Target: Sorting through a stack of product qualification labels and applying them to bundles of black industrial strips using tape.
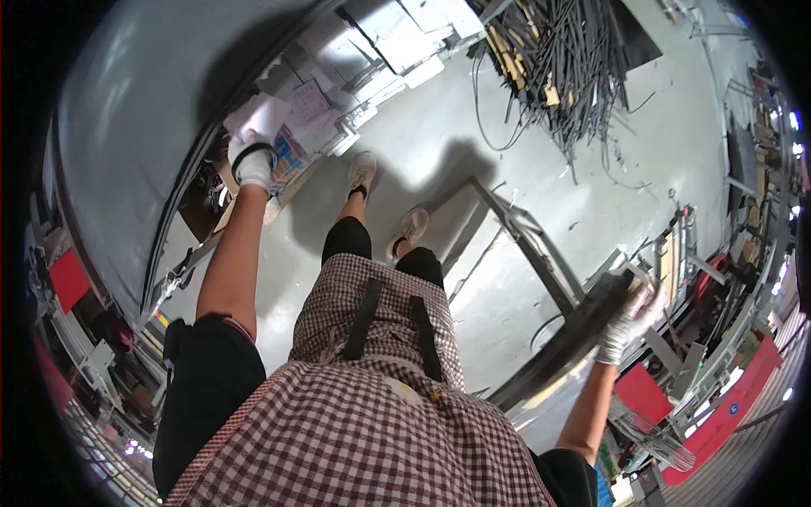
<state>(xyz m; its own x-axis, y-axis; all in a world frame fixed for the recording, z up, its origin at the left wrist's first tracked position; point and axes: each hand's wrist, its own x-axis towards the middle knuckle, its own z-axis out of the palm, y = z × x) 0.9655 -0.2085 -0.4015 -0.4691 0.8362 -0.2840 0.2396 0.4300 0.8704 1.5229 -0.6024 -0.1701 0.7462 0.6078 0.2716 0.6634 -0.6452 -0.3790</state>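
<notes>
My left hand [252,160], in a white glove with a black band round it, is closed on a pale pinkish sheet [260,117]. Below it are loose papers [312,101] and a blue-and-red printed box [290,154]. Out to the right, my right hand [629,325], also gloved in white, is beside the upper end of a long dark bar-like edge [566,334]. Its fingers look apart; the hand's far side is hard to make out, and whether it touches the edge cannot be told.
A big grey smooth surface [127,152] fills the left. Ahead on the grey floor lies a heap of thin black strips [566,68] with yellowish pieces among them. A metal frame [528,241] stands right of my feet. Red panels [726,410] and cluttered racks line the right.
</notes>
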